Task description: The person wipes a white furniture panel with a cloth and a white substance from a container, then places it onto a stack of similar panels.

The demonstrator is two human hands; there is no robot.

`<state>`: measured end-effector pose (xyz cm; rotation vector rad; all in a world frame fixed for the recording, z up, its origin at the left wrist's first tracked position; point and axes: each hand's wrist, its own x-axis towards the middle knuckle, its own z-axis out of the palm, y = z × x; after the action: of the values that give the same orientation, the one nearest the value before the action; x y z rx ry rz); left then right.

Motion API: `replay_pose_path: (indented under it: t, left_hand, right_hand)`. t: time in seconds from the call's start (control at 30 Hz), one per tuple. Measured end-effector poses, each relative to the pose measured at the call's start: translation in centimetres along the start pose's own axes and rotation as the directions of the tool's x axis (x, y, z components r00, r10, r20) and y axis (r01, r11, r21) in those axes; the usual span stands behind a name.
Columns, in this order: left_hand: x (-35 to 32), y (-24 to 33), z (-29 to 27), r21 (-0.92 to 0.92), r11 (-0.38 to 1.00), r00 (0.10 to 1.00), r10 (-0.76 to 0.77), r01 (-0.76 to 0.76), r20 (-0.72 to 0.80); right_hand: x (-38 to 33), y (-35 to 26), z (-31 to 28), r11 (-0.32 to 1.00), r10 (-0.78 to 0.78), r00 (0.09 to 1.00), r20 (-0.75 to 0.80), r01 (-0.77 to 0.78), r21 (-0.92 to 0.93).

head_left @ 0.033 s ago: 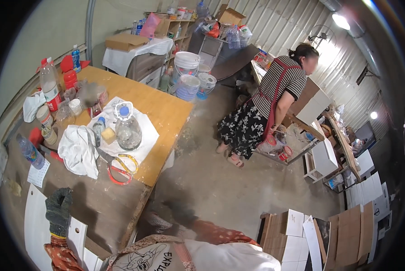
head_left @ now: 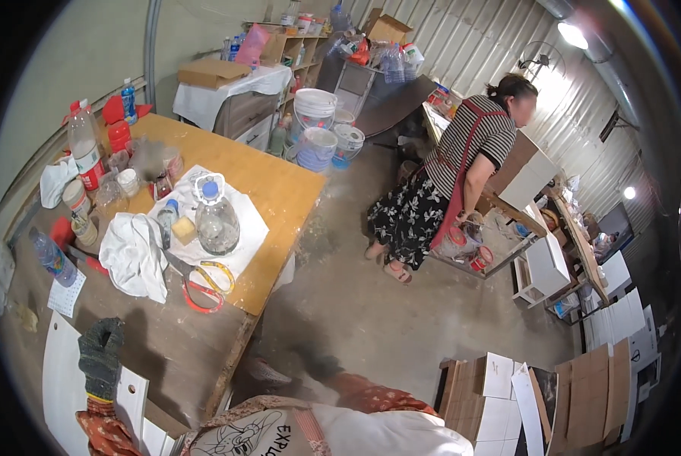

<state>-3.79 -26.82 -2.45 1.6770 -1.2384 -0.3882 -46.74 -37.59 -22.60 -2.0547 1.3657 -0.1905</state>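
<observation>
My left hand (head_left: 101, 359), in a dark grey work glove, is closed with its fingers curled. It lies across the far edge of a white panel (head_left: 61, 361) with small holes; whatever the fingers may hold is hidden. A dark, motion-smeared shape at the end of my right sleeve is my right hand (head_left: 321, 363), low over the floor beside the table; its fingers cannot be made out. Ahead of my left hand on the table are red-and-yellow-handled scissors (head_left: 204, 292), a crumpled white cloth (head_left: 133, 254) and a clear jug with a blue cap (head_left: 217, 220).
Bottles and jars crowd the far left of the wooden table (head_left: 280, 178). White buckets (head_left: 315, 106) stand on the floor beyond it. A person in a red apron (head_left: 462, 175) works at another bench. Stacked white and brown boards (head_left: 500, 403) stand at the lower right.
</observation>
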Motion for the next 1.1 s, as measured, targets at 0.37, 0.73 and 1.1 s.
replay_pose_path:
  t: [0.37,0.73,1.1]
  left_hand:
    - [-0.3,0.2,-0.3,0.139,0.987,0.997,0.079,-0.075,-0.025]
    - [-0.1,2.2,-0.9,0.435,0.890,0.990,0.118,-0.137,0.071]
    - [0.0,2.2,0.1,0.409,0.885,0.969,0.247,-0.224,-0.005]
  right_hand:
    - [-18.4,21.8,-5.6,0.594,0.782,0.564,0.264,-0.548,-0.588]
    - [-0.6,0.9,-0.8,0.981,0.014,0.929,0.370,0.060,-0.187]
    - [-10.6,15.9,2.2,0.818,0.522,0.786,0.331,-0.571,0.065]
